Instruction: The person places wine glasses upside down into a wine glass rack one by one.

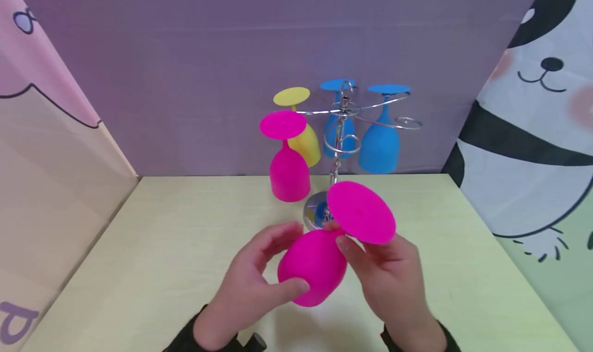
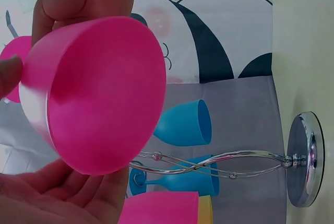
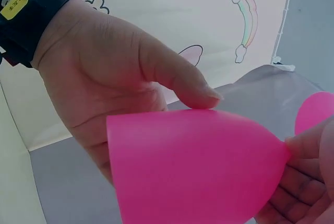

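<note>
Both hands hold a pink goblet (image 1: 311,269), tilted, its round foot (image 1: 362,213) up to the right and its bowl down to the left. My left hand (image 1: 252,285) grips the bowl, thumb on the near side and fingers on the far side. At the stem, just under the foot, my right hand (image 1: 394,277) pinches with thumb and fingers. The bowl's open mouth (image 2: 109,93) faces the camera in the left wrist view. Behind the hands stands a chrome goblet rack (image 1: 338,141), its round base (image 1: 311,210) partly hidden by the held goblet.
Upside down from the rack hang a pink goblet (image 1: 290,174) at the front left, a yellow goblet (image 1: 309,147) behind it, and a blue goblet (image 1: 380,148) at the right with another blue goblet (image 1: 331,128) farther back. The pale table (image 1: 185,239) meets printed cloth walls.
</note>
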A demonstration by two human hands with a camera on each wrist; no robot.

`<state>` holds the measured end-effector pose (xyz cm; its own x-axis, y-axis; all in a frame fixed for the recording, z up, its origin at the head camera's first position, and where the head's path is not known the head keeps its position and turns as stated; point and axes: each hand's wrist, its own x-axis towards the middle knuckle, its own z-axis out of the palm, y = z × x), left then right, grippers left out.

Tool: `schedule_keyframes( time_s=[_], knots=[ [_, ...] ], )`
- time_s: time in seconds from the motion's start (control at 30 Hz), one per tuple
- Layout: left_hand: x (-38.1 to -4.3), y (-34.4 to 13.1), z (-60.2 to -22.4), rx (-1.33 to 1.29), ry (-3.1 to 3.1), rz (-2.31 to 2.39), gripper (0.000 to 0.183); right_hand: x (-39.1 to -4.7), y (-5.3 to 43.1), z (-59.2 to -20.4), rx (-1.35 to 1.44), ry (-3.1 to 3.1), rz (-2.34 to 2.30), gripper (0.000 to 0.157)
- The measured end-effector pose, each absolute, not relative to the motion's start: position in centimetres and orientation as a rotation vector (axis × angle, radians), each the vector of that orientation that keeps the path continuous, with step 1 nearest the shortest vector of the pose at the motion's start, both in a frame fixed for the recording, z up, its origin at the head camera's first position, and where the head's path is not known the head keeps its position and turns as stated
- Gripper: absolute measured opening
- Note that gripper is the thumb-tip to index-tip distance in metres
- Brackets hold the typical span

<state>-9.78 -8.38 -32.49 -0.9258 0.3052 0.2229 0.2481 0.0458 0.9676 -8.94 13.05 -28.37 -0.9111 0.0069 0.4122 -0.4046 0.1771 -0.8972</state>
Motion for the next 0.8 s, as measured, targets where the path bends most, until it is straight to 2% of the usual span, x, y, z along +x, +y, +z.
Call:
schedule_keyframes(
  time_s=[0.23, 0.8],
  knots=[
    [-9.72, -8.25, -32.58, 0.741, 2.196, 1.946, 0.061, -8.78, 13.12, -28.35, 0.354, -2.205, 1.753, 0.035],
    [-9.63, -8.06, -32.55, 0.752, 2.208, 1.883, 0.061, -8.66, 13.11, -28.44, 0.356, -2.221, 1.817, 0.038]
  ],
)
